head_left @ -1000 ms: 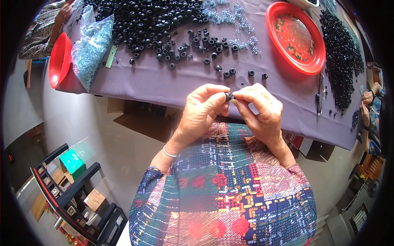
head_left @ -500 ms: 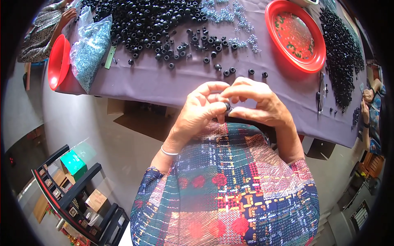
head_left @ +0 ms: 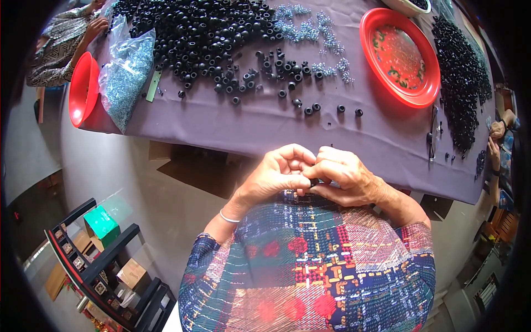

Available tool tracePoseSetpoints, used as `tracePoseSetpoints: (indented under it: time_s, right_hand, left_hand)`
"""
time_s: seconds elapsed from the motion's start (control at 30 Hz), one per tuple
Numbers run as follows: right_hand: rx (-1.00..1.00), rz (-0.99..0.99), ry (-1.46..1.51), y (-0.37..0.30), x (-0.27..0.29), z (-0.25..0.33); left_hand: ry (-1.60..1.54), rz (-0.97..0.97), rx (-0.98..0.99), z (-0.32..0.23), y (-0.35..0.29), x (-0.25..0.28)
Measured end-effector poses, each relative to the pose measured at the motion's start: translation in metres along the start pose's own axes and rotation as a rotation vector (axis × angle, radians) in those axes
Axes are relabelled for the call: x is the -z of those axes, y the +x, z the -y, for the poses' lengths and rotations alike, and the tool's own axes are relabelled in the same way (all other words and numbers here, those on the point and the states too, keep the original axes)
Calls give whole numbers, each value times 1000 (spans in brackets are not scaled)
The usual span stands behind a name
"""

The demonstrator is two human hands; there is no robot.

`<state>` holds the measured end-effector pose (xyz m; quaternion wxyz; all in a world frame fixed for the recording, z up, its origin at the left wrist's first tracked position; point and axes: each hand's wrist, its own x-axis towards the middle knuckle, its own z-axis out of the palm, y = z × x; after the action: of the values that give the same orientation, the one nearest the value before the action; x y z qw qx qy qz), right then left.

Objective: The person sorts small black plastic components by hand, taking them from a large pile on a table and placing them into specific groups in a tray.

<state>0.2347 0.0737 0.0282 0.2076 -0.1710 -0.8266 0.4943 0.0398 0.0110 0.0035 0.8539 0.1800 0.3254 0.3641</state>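
Note:
A small black round piece (head_left: 314, 181) is pinched between both hands just off the table's front edge; fingers cover most of it. My left hand (head_left: 276, 172), with a white bangle at the wrist, has its thumb and fingers closed on one side of the piece. From the other side my right hand (head_left: 349, 176) grips it, thumb below and curled fingers above. Beyond them, a few loose black round pieces with holes (head_left: 316, 107) lie on the cloth. A large heap of similar black pieces (head_left: 221, 36) spreads behind, beside small clear, shiny parts (head_left: 298, 25).
A red plate (head_left: 381, 94) lies at the right, near a pile of small black parts (head_left: 456, 83). At the left are a bag of clear parts (head_left: 124, 83) and a red bowl (head_left: 77, 91). Other people's hands (head_left: 97, 27) show at both sides.
Both hands have come down toward my lap and closer together, the right fingers now closing over the black piece. The whole view has shifted slightly, so the table sits lower.

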Motion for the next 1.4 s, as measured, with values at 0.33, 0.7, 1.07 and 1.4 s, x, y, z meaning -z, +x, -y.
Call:
tracePoseSetpoints:
  time_s: [0.33,0.7,1.07,1.4]
  right_hand:
    - [10,-80,58,1,-11,-3]
    - [-142,-102,118,1,-15,-14]
    - [-114,-207,10,3,-14,-9]
    - [-214,-105,138,-6,-22,-4]
  left_hand:
    - [-124,-20,12,11,0,10]
    - [-166,-112,-42,16,0,7]
    - [-187,-104,-28,10,2,9]
    - [-144,-120,108,18,-6,7]
